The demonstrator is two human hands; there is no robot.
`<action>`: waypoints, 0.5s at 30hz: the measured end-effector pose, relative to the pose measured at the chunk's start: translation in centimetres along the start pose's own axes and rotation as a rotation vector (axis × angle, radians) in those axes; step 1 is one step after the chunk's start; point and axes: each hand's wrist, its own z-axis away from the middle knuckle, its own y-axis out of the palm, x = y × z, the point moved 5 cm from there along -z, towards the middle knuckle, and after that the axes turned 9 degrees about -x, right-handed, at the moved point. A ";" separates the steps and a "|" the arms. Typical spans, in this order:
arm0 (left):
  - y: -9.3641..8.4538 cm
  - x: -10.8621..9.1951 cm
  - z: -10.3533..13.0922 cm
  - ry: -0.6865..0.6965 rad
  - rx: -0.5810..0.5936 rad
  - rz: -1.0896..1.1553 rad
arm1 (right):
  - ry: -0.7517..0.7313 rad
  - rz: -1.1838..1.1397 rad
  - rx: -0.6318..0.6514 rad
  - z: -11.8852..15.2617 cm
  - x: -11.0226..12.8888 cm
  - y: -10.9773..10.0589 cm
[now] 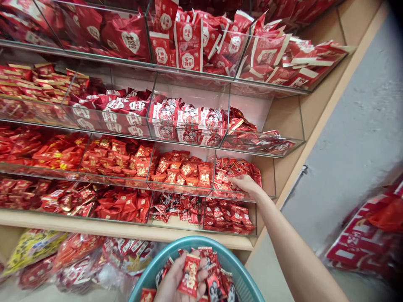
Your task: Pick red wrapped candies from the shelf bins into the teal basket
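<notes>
My left hand (171, 279), palm up, has its fingers curled around a red wrapped candy (189, 274). It is inside the mouth of a teal plastic basket (151, 264), which holds more red wrapped candies (217, 281), some with dark printed figures. Stretched out to the right, my right arm reaches to a clear shelf bin of small red wrapped candies (242, 167). There my right hand (247, 184) has its fingers drawn together at the candies by the bin's front. What lies between those fingertips is too small to tell.
Tiered clear-walled bins (119, 176) of red packets fill the wooden shelf unit (289, 172). Below the bottom ledge (103, 226) lie bulging bags, one of them yellow (34, 247). A grey wall (355, 126) stands at right, with a large clear bag of red packets (355, 235) beside it.
</notes>
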 end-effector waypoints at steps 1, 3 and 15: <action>0.0 0.1 0.0 0.015 0.010 0.004 | 0.014 0.006 -0.009 -0.1 -0.1 0.0; -0.1 0.2 -0.1 0.039 0.027 0.006 | 0.030 0.012 -0.024 -0.3 -0.3 0.0; -0.2 -0.1 0.4 0.052 -0.003 0.000 | -0.085 -0.146 -0.110 0.3 0.5 -0.5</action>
